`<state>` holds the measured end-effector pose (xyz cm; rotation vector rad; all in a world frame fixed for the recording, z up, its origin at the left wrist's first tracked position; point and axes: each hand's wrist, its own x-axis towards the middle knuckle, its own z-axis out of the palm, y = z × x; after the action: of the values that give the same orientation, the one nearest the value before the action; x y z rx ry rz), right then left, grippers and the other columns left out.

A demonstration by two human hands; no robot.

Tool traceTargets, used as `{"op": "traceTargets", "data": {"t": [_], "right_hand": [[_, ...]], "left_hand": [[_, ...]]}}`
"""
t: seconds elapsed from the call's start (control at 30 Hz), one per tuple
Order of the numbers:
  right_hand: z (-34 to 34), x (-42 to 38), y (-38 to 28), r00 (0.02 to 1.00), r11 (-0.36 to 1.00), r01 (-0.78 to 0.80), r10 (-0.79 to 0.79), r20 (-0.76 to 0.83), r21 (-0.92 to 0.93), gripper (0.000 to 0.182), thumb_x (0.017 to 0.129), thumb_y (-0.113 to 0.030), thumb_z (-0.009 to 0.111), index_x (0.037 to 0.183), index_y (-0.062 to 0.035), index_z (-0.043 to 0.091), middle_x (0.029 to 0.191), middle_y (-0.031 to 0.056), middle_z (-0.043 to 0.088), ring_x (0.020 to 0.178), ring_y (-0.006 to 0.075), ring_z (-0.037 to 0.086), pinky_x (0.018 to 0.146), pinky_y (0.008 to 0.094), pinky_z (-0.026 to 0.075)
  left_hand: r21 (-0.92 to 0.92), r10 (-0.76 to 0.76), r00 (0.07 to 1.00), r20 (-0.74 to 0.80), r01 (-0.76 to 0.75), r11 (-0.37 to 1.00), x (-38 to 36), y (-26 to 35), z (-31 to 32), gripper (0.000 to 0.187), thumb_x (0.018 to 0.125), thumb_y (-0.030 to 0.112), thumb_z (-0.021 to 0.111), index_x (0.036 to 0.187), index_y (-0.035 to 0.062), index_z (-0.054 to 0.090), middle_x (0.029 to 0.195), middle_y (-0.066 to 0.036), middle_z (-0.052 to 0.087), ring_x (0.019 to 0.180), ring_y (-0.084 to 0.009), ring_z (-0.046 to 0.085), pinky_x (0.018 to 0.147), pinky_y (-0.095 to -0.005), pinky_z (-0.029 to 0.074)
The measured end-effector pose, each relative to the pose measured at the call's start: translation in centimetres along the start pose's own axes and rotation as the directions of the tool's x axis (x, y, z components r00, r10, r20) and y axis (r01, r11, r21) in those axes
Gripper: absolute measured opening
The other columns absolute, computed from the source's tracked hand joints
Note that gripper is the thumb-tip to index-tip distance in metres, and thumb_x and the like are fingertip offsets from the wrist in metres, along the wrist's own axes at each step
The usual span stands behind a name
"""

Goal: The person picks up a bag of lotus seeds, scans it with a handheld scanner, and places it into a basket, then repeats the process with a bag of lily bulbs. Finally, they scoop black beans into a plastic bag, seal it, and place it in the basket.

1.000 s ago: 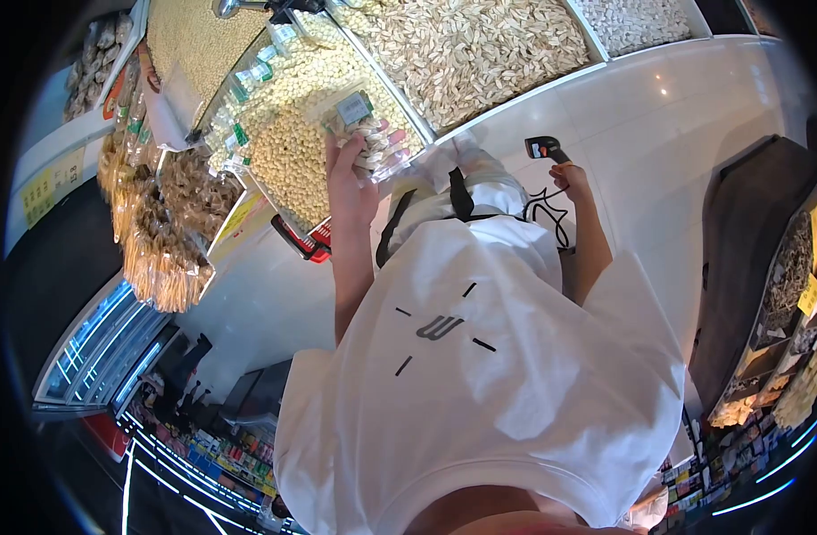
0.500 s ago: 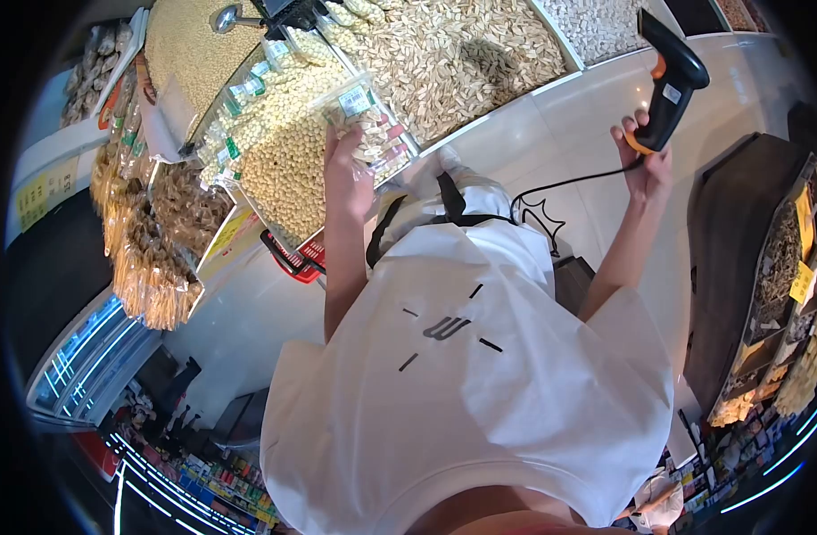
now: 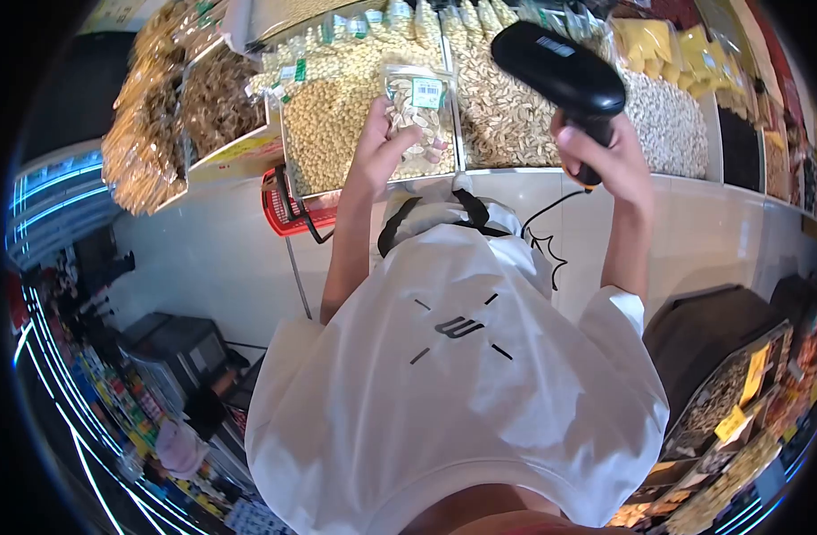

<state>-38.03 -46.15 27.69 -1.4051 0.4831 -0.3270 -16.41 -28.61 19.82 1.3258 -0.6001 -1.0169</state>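
My left hand [image 3: 379,150] grips a clear plastic bag [image 3: 416,123] of pale dried slices. The bag's white and green barcode label [image 3: 427,93] faces up toward me. It is held over the bin of round beige beans [image 3: 323,134]. My right hand [image 3: 615,159] is wrapped round the handle of a black barcode scanner [image 3: 560,71]. The scanner's head is raised and points up and to the left, apart from the bag. A black cable [image 3: 551,208] runs from the bottom of its handle toward my waist.
Beyond my hands lie bins of pale dried slices [image 3: 507,125] and small white pieces [image 3: 665,125], with filled bags along the back. A red shopping basket [image 3: 315,221] stands on the floor at left. Bundled packs [image 3: 145,169] hang at far left. A dark display stand [image 3: 707,343] is behind at right.
The view has turned toward the bins. My right hand has brought the scanner inward, nearer the bag, with its head swung to the left. The bag's label now faces me more squarely.
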Motion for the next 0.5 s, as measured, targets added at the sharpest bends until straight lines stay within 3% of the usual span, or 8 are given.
{"op": "traceTargets", "data": {"t": [0.07,0.13,0.17,0.2,0.23,0.27,0.33,0.5], "right_hand": [[1.4,0.4,-0.6,0.996,0.967,-0.075,0.082,0.017,-0.242,0.029,0.078,-0.02,0.07,0.096,-0.001,0.058,0.056,-0.0056,0.049,0.044,0.0025,0.044,0.04,0.0193,0.034],[2.1,0.7,-0.6,0.98,0.951,-0.148,0.177,0.087,-0.271,0.029,0.08,-0.019,0.068,0.099,-0.0001,0.056,0.056,-0.0045,0.049,0.044,0.003,0.044,0.04,0.0197,0.034],[2.6,0.7,-0.4,0.979,0.949,-0.145,0.179,0.098,-0.281,0.029,0.08,-0.019,0.068,0.099,-0.0001,0.056,0.056,-0.0045,0.049,0.044,0.003,0.044,0.04,0.0197,0.034],[3.3,0.5,-0.1,0.978,0.974,-0.17,0.186,0.098,-0.151,0.027,0.081,-0.016,0.066,0.099,0.0003,0.055,0.055,-0.0034,0.049,0.044,0.0038,0.044,0.041,0.0201,0.034],[4.0,0.4,0.1,0.976,0.981,-0.194,0.194,0.096,-0.017,0.025,0.082,-0.014,0.063,0.1,0.0006,0.054,0.055,-0.0024,0.049,0.044,0.0046,0.044,0.041,0.0206,0.035],[4.7,0.3,0.3,0.975,0.981,-0.195,0.196,0.102,-0.023,0.025,0.082,-0.014,0.063,0.1,0.0006,0.054,0.055,-0.0024,0.049,0.044,0.0046,0.044,0.041,0.0206,0.035],[6.4,0.0,0.5,0.968,0.909,-0.252,0.243,0.067,0.332,0.019,0.083,-0.008,0.06,0.098,0.0004,0.052,0.054,-0.0002,0.049,0.043,0.0064,0.045,0.041,0.0216,0.036],[9.3,-0.1,1.2,0.974,0.893,-0.223,0.221,0.051,0.391,0.014,0.082,-0.004,0.059,0.093,0.0008,0.052,0.054,0.0006,0.049,0.043,0.0063,0.044,0.042,0.0222,0.036]], "left_hand": [[0.032,0.012,1.0,0.019,-0.013,0.999,-0.4,0.7,-1.0,0.05,0.082,-0.003,0.046,0.129,-0.0014,0.031,0.112,-0.016,0.054,0.086,-0.026,0.064,0.065,-0.0337,0.055],[-0.016,0.064,0.998,-0.018,-0.064,0.998,-1.0,2.3,-0.9,0.043,0.083,-0.003,0.05,0.124,-0.0017,0.037,0.106,-0.011,0.056,0.088,-0.0159,0.059,0.071,-0.0285,0.051],[-0.036,0.071,0.996,-0.056,-0.073,0.997,-1.1,2.6,-0.8,0.042,0.082,-0.004,0.052,0.123,-0.0025,0.038,0.107,-0.011,0.055,0.092,-0.0152,0.057,0.075,-0.0283,0.049],[-0.043,0.076,0.995,-0.067,-0.079,0.996,-1.1,2.2,-0.7,0.042,0.082,-0.004,0.052,0.123,-0.0025,0.038,0.107,-0.011,0.055,0.092,-0.0152,0.057,0.075,-0.0283,0.049],[-0.002,0.177,0.971,-0.16,-0.18,0.984,-1.0,1.5,-0.4,0.042,0.082,-0.005,0.052,0.122,-0.0025,0.038,0.107,-0.01,0.055,0.093,-0.0146,0.056,0.077,-0.0278,0.048],[0.05,0.276,0.929,-0.245,-0.273,0.961,-0.9,1.0,0.0,0.043,0.082,-0.006,0.052,0.122,-0.0026,0.038,0.107,-0.01,0.054,0.094,-0.0141,0.056,0.079,-0.0273,0.047],[0.116,0.373,0.885,-0.28,-0.354,0.928,-1.0,1.2,1.5,0.042,0.081,-0.006,0.053,0.12,-0.0028,0.038,0.106,-0.01,0.054,0.093,-0.0133,0.055,0.08,-0.0261,0.046],[0.332,0.494,0.819,-0.292,-0.398,0.855,-0.3,0.4,2.0,0.042,0.08,-0.003,0.055,0.118,-0.0033,0.037,0.105,-0.011,0.054,0.093,-0.0131,0.054,0.081,-0.0257,0.044]]}}
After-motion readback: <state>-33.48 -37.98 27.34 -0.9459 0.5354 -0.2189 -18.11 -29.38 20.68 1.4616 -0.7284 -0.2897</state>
